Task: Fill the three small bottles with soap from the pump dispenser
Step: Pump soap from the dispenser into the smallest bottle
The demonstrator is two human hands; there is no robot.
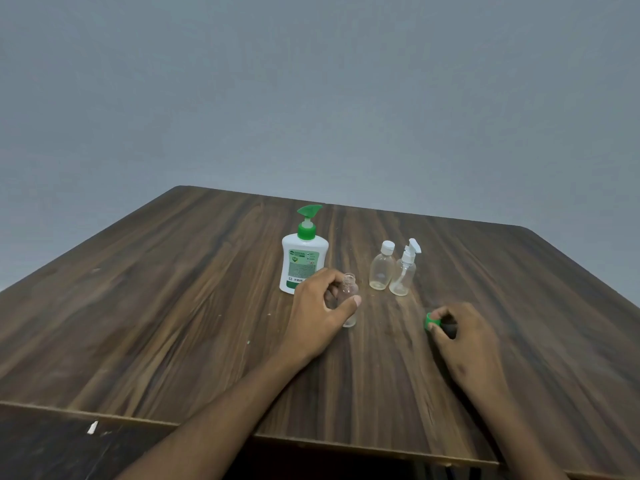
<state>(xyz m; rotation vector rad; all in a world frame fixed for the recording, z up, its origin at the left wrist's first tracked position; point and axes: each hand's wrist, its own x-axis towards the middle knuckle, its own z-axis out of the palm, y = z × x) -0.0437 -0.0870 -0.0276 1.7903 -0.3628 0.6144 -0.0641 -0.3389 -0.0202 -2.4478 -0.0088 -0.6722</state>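
The left hand (320, 306) curls around the uncapped clear bottle (348, 299), upright just beside the soap pump dispenser (303, 258); the right hand (460, 332) pinches its green cap (431, 321). Best park the cap, bring the open mouth under the nozzle, then pump slowly.

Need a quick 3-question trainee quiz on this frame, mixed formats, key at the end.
1. True or false: the small bottle gripped by the left hand has no cap on it.
2. What does the right hand hold? A) a white sprayer B) a green cap C) nothing
3. Fill in: the capped bottle and the spray bottle stand to the ____ of the pump dispenser, on the table.

Key: 1 true; 2 B; 3 right
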